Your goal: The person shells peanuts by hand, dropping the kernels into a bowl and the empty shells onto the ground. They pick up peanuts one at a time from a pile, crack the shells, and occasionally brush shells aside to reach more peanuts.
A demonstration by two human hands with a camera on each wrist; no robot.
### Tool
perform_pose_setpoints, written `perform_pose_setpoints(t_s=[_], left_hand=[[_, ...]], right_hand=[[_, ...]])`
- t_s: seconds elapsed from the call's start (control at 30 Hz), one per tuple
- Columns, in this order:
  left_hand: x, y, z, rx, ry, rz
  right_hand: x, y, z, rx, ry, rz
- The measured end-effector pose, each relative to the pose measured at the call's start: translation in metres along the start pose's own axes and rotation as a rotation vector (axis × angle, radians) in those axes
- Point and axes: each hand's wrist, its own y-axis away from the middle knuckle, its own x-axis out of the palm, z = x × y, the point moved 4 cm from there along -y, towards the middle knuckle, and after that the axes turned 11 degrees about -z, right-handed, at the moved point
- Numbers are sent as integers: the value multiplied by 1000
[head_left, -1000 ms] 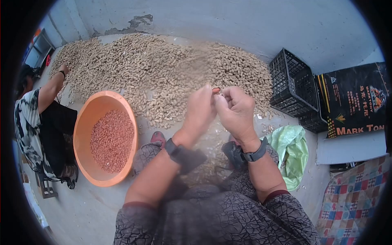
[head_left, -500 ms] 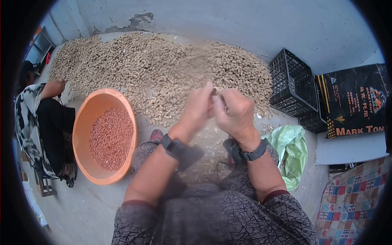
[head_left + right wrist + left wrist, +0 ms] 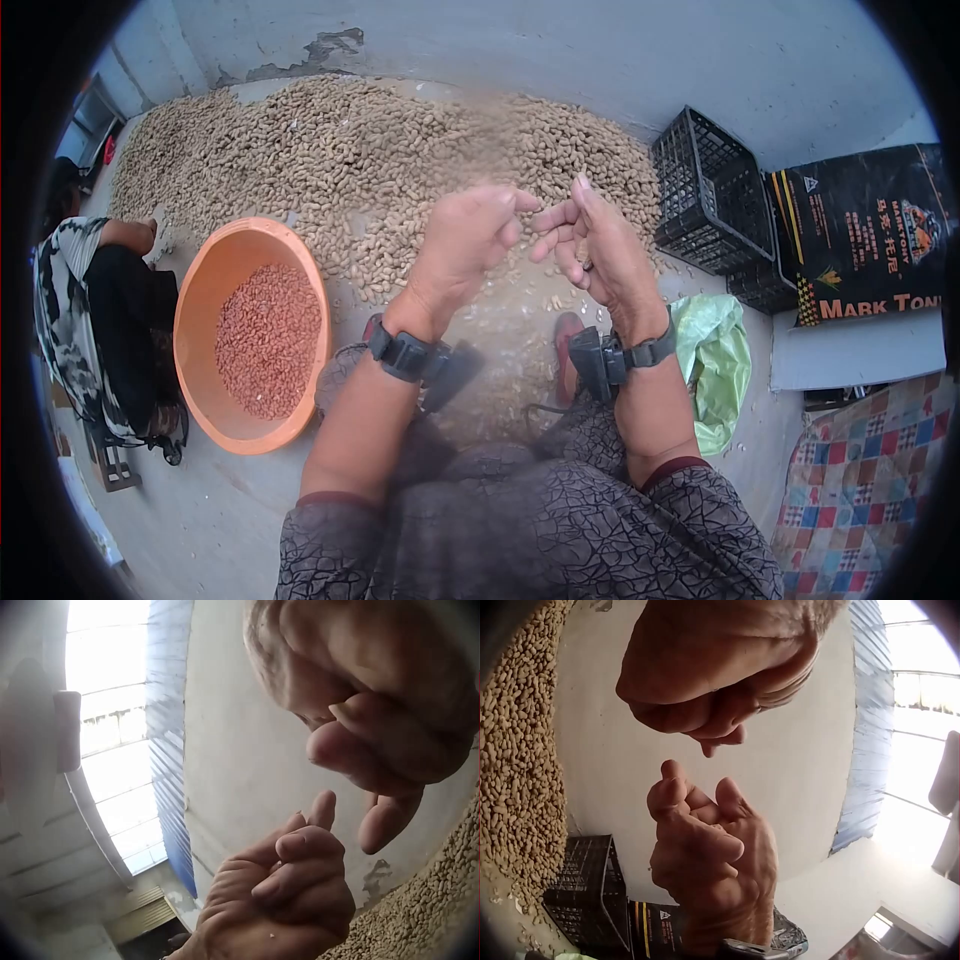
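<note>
My left hand (image 3: 465, 235) is raised over the floor with its fingers curled in; its index finger points toward the other hand. In the right wrist view no object shows in the left hand (image 3: 277, 900), though its palm is mostly hidden. The right hand (image 3: 610, 245) faces it across a small gap, fingers loosely bent and spread, thumb up, with nothing visible in it. Behind both hands lies a large heap of unshelled peanuts (image 3: 340, 160). An orange basin (image 3: 200, 330) on the left holds shelled reddish peanuts (image 3: 270, 340). Loose shells (image 3: 500, 375) lie below, between my feet.
Black plastic crates (image 3: 700, 200) stand right of the heap, beside a black printed sack (image 3: 870, 240). A green bag (image 3: 720, 370) lies by my right knee. Another person (image 3: 75, 320) sits at far left. A checked cloth (image 3: 860, 490) is at lower right.
My hands were together, a small reddish peanut showing between the fingertips one second ago. They have moved apart; the right fingers have loosened and spread. The other person's arm has drawn back from the heap.
</note>
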Motion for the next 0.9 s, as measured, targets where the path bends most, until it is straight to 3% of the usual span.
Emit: perform_pose_setpoints(t_s=[0.1,0.17,0.23,0.4,0.5,0.63,0.77,0.9], left_hand=[[16,8,5,-5,-254,93],[32,19,-2,139,-499,228],[35,20,3,175,-504,233],[34,20,3,197,-595,214],[28,14,10,193,-493,208],[20,10,3,25,-189,186],[22,12,0,-32,113,236],[25,9,7,-46,95,224]], right_hand=[[7,2,-2,7,-24,-32],[12,1,-4,3,-3,-74],[12,-1,-10,85,18,-186],[13,-6,-19,36,19,-174],[14,-2,-13,25,-56,-103],[12,2,-3,-61,-210,50],[14,11,12,-165,-80,69],[13,13,13,-248,13,3]])
